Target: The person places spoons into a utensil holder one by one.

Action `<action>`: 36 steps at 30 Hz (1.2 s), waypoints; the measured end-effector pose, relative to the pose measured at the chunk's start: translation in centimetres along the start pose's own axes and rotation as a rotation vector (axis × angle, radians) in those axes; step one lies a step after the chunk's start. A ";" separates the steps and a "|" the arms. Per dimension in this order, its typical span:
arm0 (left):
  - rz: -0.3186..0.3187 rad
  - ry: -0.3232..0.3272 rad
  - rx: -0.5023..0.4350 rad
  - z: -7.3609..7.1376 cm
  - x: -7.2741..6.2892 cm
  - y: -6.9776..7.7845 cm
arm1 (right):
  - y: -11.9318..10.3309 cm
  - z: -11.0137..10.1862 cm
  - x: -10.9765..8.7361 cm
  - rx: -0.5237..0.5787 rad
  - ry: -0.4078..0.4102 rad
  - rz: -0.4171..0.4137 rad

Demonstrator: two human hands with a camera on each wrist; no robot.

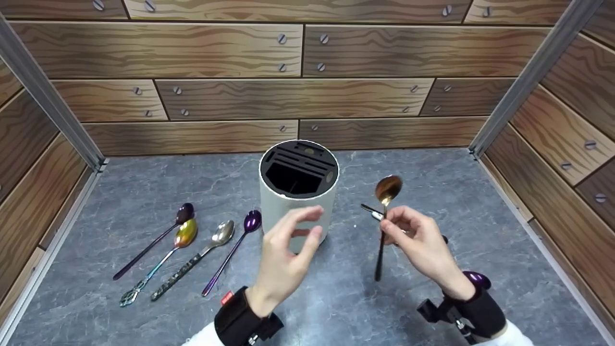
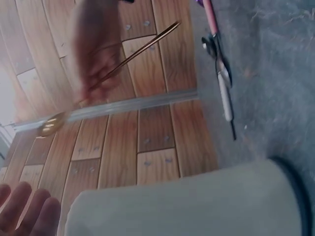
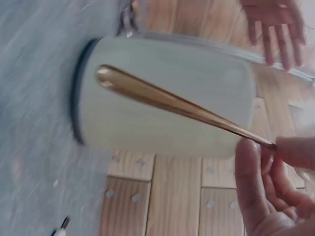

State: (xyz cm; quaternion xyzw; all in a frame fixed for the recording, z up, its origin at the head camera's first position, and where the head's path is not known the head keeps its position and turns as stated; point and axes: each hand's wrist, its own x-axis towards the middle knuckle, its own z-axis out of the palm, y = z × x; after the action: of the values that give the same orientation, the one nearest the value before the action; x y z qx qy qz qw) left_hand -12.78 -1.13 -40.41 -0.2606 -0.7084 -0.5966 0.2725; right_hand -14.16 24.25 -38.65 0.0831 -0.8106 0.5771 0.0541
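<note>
My right hand pinches a gold-brown spoon partway along its handle, bowl up and handle end down, above the table. In the right wrist view the handle crosses in front of the white cylindrical holder. My left hand holds nothing; its fingers bend loosely apart from the thumb, in front of the holder. Slots and a larger opening show in the holder's black top. The left hand hides part of the holder's front wall.
Left of the holder lie a dark purple spoon, a yellow-and-teal spoon, a silver spoon with a patterned handle and a purple spoon. White-handled cutlery lies on the right. Wood-patterned walls enclose the grey table.
</note>
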 end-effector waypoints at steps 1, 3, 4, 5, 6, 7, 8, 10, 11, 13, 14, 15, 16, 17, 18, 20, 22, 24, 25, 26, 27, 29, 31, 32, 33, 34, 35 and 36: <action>-0.016 -0.016 -0.003 0.2 -0.2 0.0 | -0.3 0.2 -0.1 0.048 0.013 -0.009; -0.051 -0.052 -0.013 0.6 -0.6 -0.1 | -0.9 0.5 -0.2 0.136 0.024 -0.043; -0.071 -0.074 -0.015 0.8 -0.8 -0.1 | -1.1 0.6 -0.3 0.180 0.027 -0.058; -0.089 -0.097 -0.017 1.0 -0.9 -0.2 | -1.3 0.7 -0.3 0.221 0.024 -0.077; -0.109 -0.124 -0.019 1.2 -1.1 -0.2 | -1.5 0.9 -0.4 0.259 0.020 -0.095; -0.133 -0.149 -0.016 1.4 -1.2 -0.2 | -1.7 1.0 -0.4 0.291 0.014 -0.114; -0.156 -0.176 -0.013 1.6 -1.3 -0.2 | -1.8 1.2 -0.4 0.317 0.007 -0.134; -0.199 -0.227 0.004 1.9 -1.4 -0.2 | -2.0 1.4 -0.4 0.354 -0.005 -0.168; -0.217 -0.249 0.010 2.0 -1.4 -0.3 | -2.0 1.5 -0.4 0.365 -0.014 -0.185; -0.252 -0.283 0.018 2.1 -1.4 -0.3 | -2.2 1.7 -0.4 0.378 -0.020 -0.199; -0.265 -0.296 0.018 2.1 -1.4 -0.3 | -2.2 1.8 -0.4 0.381 -0.024 -0.206; -0.272 -0.305 0.015 2.1 -1.3 -0.3 | -2.3 1.9 -0.4 0.380 -0.024 -0.210; -0.276 -0.309 0.011 2.1 -1.3 -0.4 | -2.3 2.0 -0.4 0.379 -0.020 -0.209; -0.282 -0.312 0.008 2.1 -1.2 -0.4 | -2.3 2.0 -0.3 0.378 -0.014 -0.207; -0.283 -0.314 0.001 2.1 -1.1 -0.4 | -2.4 2.1 -0.3 0.375 -0.009 -0.205; -0.280 -0.317 -0.004 2.0 -0.9 -0.4 | -2.5 2.2 -0.3 0.367 -0.005 -0.211; -0.270 -0.318 -0.005 1.8 -0.7 -0.4 | -2.6 2.4 -0.2 0.359 -0.001 -0.210; -0.263 -0.316 -0.004 1.6 -0.5 -0.3 | -2.7 2.4 -0.1 0.353 -0.002 -0.219; -0.262 -0.315 -0.001 1.4 -0.4 -0.3 | -2.7 2.4 0.0 0.346 0.000 -0.225; -0.260 -0.313 0.001 1.3 -0.3 -0.3 | -2.8 2.4 0.1 0.344 0.003 -0.228; -0.257 -0.311 0.003 1.2 -0.2 -0.2 | -2.9 2.3 0.1 0.339 0.006 -0.233; -0.251 -0.310 0.007 0.9 0.0 -0.1 | -3.1 2.3 0.3 0.332 0.013 -0.245; -0.244 -0.314 0.005 0.6 0.2 -0.1 | -3.4 2.2 0.5 0.322 0.024 -0.243; -0.238 -0.315 0.009 0.4 0.4 0.0 | -3.6 2.2 0.6 0.316 0.030 -0.239; -0.234 -0.317 0.013 0.2 0.5 0.0 | -3.8 2.2 0.7 0.311 0.038 -0.231; -0.230 -0.320 0.018 0.1 0.6 0.1 | -4.0 2.2 0.8 0.305 0.046 -0.222; -0.226 -0.321 0.025 -0.1 0.7 0.1 | -4.3 2.3 0.9 0.307 0.051 -0.211; -0.224 -0.322 0.031 -0.2 0.8 0.2 | -4.5 2.3 1.0 0.307 0.054 -0.201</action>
State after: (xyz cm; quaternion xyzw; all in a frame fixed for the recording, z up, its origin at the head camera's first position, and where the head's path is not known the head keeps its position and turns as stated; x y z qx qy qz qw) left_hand -13.20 -1.25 -39.73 -0.2680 -0.7767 -0.5627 0.0914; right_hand -14.25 20.58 -35.06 0.1551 -0.6988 0.6879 0.1199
